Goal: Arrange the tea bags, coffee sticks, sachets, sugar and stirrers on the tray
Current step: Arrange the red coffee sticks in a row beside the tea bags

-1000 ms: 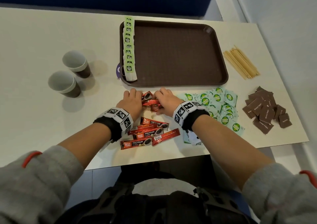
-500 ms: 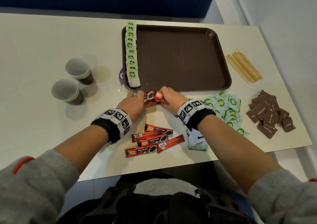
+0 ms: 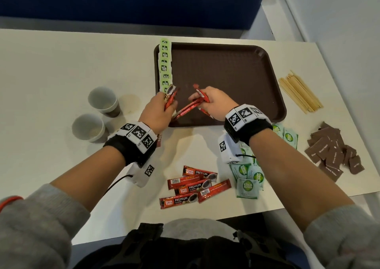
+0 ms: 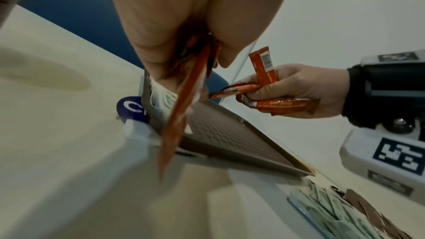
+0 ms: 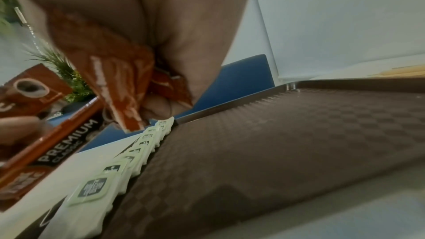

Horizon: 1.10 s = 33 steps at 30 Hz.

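Coffee sticks held in both hands above the near left corner of the tray.

The coffee sticks are judged light, thin and limp, with a slick foil wrap; a bunch is likely to fan out or slide unless pinched firmly across the middle. Several are gripped in the curled fingers of the right hand, and one or more are clamped upright in the left hand, both over the tray. A row of tea bags is laid along the tray's left edge, just beside the left hand. More coffee sticks lie on the table near the person. Green sachets, brown sugar packets and wooden stirrers remain off the tray to the right.
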Each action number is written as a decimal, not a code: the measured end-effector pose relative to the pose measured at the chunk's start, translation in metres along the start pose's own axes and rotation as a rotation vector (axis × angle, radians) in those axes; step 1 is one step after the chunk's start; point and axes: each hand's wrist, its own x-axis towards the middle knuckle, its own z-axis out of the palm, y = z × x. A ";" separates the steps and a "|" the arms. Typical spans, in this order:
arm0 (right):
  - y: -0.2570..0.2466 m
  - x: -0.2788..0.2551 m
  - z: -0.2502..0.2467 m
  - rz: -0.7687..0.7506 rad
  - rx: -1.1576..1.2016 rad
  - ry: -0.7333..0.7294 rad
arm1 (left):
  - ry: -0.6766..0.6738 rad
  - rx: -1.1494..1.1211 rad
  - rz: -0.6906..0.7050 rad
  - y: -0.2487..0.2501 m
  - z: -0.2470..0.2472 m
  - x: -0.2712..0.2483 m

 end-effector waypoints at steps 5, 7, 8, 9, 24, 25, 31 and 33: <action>-0.015 0.019 -0.006 -0.004 0.102 0.043 | -0.148 0.125 0.093 0.003 -0.007 0.013; -0.022 0.026 -0.005 -0.019 0.140 0.032 | -0.182 0.136 0.085 0.003 -0.006 0.018; -0.025 0.029 -0.003 -0.022 0.166 0.037 | -0.176 0.113 0.078 0.004 -0.006 0.021; -0.027 0.032 -0.002 -0.021 0.198 0.053 | -0.158 0.072 0.062 0.005 -0.006 0.024; -0.010 0.072 -0.010 -0.029 0.377 0.095 | -0.015 -0.387 -0.079 0.028 0.001 0.062; -0.008 0.075 -0.011 -0.031 0.377 0.093 | -0.004 -0.399 -0.086 0.027 0.002 0.066; -0.002 0.089 -0.016 -0.009 0.505 0.064 | 0.042 -0.426 -0.128 0.030 0.007 0.083; 0.000 0.095 -0.015 0.004 0.541 0.038 | 0.056 -0.416 -0.144 0.032 0.009 0.089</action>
